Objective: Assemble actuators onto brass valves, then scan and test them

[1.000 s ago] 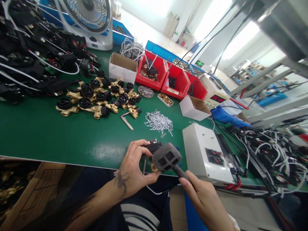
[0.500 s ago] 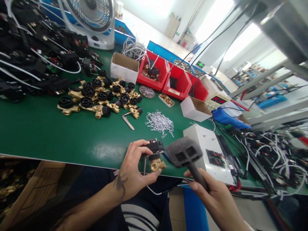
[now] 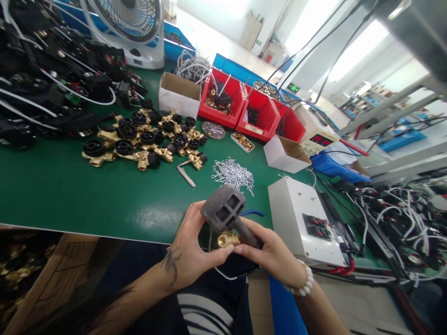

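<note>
My left hand (image 3: 186, 249) is closed around a brass valve (image 3: 227, 239) at the front edge of the bench. The thumb presses on the brass end, while the black upper part of the valve is hidden behind the mallet. My right hand (image 3: 263, 249) grips the handle of a dark grey mallet (image 3: 223, 207), whose block head has square hollows. That head sits over the valve, close to the left fingers; I cannot tell if it touches. A blue-handled tool (image 3: 253, 212) lies just behind. Further back is a pile of metal clips (image 3: 233, 173).
Several brass valves with black caps (image 3: 146, 137) lie at the left, near a bent metal tool (image 3: 186, 175). Red bins (image 3: 258, 122), white boxes (image 3: 179, 97) and a fan (image 3: 129, 28) stand behind. A grey control box (image 3: 296, 209) stands right of my hands.
The mallet has moved left and slightly down, from beside the valve to over it, in my right hand. My left hand keeps its hold on the valve.
</note>
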Available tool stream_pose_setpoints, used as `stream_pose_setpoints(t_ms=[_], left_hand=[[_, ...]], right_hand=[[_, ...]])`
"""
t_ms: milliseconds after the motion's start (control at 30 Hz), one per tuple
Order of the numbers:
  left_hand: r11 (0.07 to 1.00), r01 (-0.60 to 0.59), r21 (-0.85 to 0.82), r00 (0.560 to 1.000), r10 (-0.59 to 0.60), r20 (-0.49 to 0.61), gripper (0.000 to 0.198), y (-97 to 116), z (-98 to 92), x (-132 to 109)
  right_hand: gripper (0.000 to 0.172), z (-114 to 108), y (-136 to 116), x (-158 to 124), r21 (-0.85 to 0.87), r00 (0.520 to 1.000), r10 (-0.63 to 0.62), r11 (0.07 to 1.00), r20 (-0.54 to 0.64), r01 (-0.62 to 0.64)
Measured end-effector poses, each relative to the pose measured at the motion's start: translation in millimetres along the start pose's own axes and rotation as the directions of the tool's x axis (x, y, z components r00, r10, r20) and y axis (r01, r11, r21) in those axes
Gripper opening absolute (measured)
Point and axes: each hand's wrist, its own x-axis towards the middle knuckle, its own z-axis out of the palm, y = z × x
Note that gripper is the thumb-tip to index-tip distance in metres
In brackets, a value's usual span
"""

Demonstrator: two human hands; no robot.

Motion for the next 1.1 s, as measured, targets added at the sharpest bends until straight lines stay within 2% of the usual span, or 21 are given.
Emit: stream_pose_setpoints(t_ms=[167, 267, 333, 400, 500, 567, 600, 667, 733, 767, 800, 867, 933, 967, 1100], left_hand=[[1.000, -0.022, 0.017, 1.000, 0.022, 0.001, 0.046, 0, -0.3, 0], [1.000, -0.002, 0.002, 1.000, 0.002, -0.007, 0.038, -1, 1.1, 1], [1.000, 0.006, 0.017, 1.000, -0.006, -0.013, 0.034, -1, 2.2, 2], [0.999, -0.013, 0.046, 1.000, 0.014, -0.018, 0.032, 0, 3.3, 2], [0.997, -0.039, 0.068, 0.998, 0.041, -0.036, 0.031, 0, 4.8, 2], [0.996, -0.041, 0.073, 0.998, 0.045, -0.049, 0.031, 0, 5.7, 2], [0.996, -0.043, 0.077, 0.998, 0.047, -0.052, 0.031, -1, 6.0, 2], [0.995, -0.056, 0.083, 0.996, 0.061, -0.059, 0.032, -1, 6.4, 2], [0.994, -0.065, 0.088, 0.995, 0.071, -0.065, 0.033, -1, 6.4, 2], [0.994, -0.067, 0.089, 0.995, 0.073, -0.065, 0.032, -1, 6.1, 2], [0.994, -0.068, 0.089, 0.995, 0.074, -0.062, 0.032, -1, 5.8, 2], [0.994, -0.067, 0.087, 0.996, 0.072, -0.051, 0.031, -1, 5.0, 2], [0.995, -0.063, 0.083, 0.997, 0.067, -0.040, 0.031, 0, 4.6, 2], [0.995, -0.062, 0.082, 0.997, 0.066, -0.039, 0.031, 0, 4.6, 2], [0.994, -0.064, 0.085, 0.996, 0.069, -0.056, 0.032, -2, 5.5, 1]], right_hand=[[0.054, -2, 1, 4, -0.028, 0.997, -0.054, 0.998, 0.051, 0.055], [0.054, -1, -4, 5, -0.029, 0.998, -0.058, 0.998, 0.016, 0.058], [0.054, -1, -8, -2, -0.048, 0.997, -0.056, 0.997, -0.058, 0.053], [0.047, -3, -12, -16, -0.064, 0.979, -0.063, 0.997, -0.192, 0.051], [0.031, -8, -16, -43, -0.090, 0.896, -0.063, 0.996, -0.439, 0.026], [0.021, -10, -19, -57, -0.164, 0.856, -0.055, 0.986, -0.514, -0.035], [0.019, -10, -20, -61, -0.219, 0.864, -0.046, 0.973, -0.502, -0.076], [0.018, -10, -23, -67, -0.334, 0.910, -0.005, 0.931, -0.415, -0.147], [0.028, -11, -25, -69, -0.383, 0.940, 0.043, 0.906, -0.337, -0.178], [0.034, -11, -26, -70, -0.366, 0.938, 0.050, 0.912, -0.342, -0.182], [0.039, -11, -26, -70, -0.325, 0.923, 0.054, 0.927, -0.380, -0.188], [0.043, -12, -27, -71, -0.215, 0.860, 0.070, 0.955, -0.505, -0.204], [0.046, -10, -27, -69, -0.179, 0.803, 0.073, 0.959, -0.591, -0.220], [0.047, -9, -27, -66, -0.219, 0.808, 0.062, 0.948, -0.586, -0.231], [0.050, -7, -29, -57, -0.470, 0.924, 0.022, 0.856, -0.381, -0.214]])
